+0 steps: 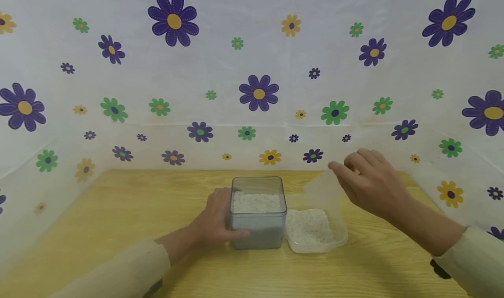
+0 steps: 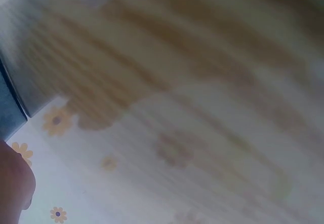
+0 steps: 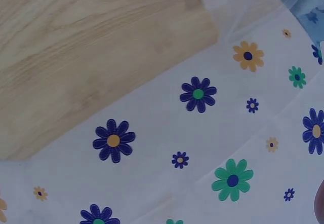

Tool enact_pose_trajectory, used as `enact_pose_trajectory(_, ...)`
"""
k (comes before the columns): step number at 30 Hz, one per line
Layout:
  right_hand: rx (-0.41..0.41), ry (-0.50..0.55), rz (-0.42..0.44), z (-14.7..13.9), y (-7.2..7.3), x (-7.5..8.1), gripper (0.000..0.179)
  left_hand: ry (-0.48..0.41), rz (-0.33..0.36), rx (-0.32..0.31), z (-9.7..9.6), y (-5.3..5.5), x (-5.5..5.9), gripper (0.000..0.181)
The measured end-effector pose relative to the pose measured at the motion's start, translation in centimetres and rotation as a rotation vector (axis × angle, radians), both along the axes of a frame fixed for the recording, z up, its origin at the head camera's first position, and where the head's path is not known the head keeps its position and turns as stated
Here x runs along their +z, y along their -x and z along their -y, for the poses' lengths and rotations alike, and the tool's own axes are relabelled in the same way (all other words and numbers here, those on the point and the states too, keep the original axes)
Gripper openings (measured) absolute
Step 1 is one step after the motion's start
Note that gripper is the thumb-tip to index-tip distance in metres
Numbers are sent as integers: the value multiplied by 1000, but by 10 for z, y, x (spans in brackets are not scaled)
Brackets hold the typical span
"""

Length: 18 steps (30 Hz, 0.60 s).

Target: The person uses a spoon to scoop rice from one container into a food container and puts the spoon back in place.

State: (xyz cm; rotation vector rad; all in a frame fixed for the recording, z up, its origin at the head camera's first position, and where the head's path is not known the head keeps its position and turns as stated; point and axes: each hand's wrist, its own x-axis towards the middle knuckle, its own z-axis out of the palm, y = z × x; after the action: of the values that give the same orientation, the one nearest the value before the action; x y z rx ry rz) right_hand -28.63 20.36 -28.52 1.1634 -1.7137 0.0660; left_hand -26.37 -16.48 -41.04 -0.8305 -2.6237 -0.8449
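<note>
A square, see-through grey container [image 1: 257,230] holds white, powdery or fine-grained stuff [image 1: 257,202]. My left hand [image 1: 215,217] grips its left side, thumb along the front and fingers towards the back. Close on its right sits a low, clear plastic tub [image 1: 315,247] with more of the white grainy stuff [image 1: 309,226]. My right hand [image 1: 368,182] is raised above and right of the tub, pinching thin translucent plastic [image 1: 324,186] that stretches down to the tub. Whether this is a bag or a bendy lid, I cannot tell.
Both containers stand on a wooden table [image 1: 130,210]. A white sheet with printed flowers [image 1: 220,66] hangs behind it and along both sides. The left wrist view is blurred, with part of the container [image 2: 12,105] at its left edge.
</note>
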Motion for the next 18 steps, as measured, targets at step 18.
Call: enact_pose_trajectory(18,-56,-58,60,103,4,-7,22,-24,-16,-2,0,0,2,89)
